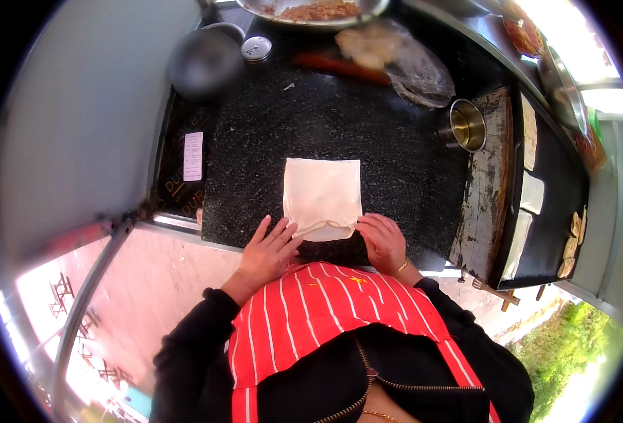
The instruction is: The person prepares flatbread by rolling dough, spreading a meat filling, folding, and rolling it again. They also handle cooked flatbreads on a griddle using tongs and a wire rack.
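A folded, nearly square sheet of pale dough [322,190] lies on the black speckled stone worktop [269,127], close to its front edge. The dough's near edge is partly turned up, with a curved flap in the middle. My left hand [271,248] rests palm down at the near left corner, fingers spread, fingertips touching the dough. At the near right corner, the fingertips of my right hand [382,238] pinch the edge of the dough; the thumb is partly hidden.
A metal cup of oil [467,126] stands at the right, beside a griddle [554,206] bearing flat dough pieces. Behind are a rolling pin [343,67], a plastic bag [422,69], a bowl of filling [316,20] and a shaker [257,48]. A phone [193,156] lies left.
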The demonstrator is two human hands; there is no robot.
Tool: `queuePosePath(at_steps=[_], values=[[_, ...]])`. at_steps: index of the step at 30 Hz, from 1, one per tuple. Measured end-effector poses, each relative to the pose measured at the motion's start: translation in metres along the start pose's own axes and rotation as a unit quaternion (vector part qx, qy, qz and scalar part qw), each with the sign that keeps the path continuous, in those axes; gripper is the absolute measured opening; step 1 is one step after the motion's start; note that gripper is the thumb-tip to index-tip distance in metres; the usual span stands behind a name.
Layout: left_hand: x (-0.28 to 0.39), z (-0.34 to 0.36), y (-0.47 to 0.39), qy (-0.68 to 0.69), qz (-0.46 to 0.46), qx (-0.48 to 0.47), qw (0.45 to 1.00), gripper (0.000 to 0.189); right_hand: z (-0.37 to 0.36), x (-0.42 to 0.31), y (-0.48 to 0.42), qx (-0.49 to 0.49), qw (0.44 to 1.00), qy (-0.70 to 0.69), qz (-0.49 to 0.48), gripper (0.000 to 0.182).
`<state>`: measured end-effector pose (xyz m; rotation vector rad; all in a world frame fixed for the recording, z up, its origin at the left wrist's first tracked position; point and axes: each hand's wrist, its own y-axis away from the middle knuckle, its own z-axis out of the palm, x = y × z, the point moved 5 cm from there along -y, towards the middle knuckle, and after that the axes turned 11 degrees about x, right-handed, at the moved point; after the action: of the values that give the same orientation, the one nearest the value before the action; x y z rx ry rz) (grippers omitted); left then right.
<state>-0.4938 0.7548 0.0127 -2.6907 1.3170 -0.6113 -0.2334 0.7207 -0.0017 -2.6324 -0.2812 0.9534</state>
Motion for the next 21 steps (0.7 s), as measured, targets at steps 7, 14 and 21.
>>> queuePosePath(at_steps=[7, 14, 21], values=[[-0.045, 0.030, -0.108, -0.096, -0.139, 0.048, 0.984, 0.068, 0.059, 0.008, -0.094, -0.039, 0.993, 0.074, 0.078, 0.083], [-0.046, 0.070, -0.116, -0.166, -0.095, -0.061, 0.980, 0.074, 0.070, 0.038, -0.072, 0.008, 0.992, 0.074, 0.101, 0.085], [0.011, 0.066, -0.055, -0.071, 0.096, -0.157, 0.980, 0.084, 0.025, -0.007, -0.009, -0.073, 0.995, 0.053, -0.038, 0.079]])
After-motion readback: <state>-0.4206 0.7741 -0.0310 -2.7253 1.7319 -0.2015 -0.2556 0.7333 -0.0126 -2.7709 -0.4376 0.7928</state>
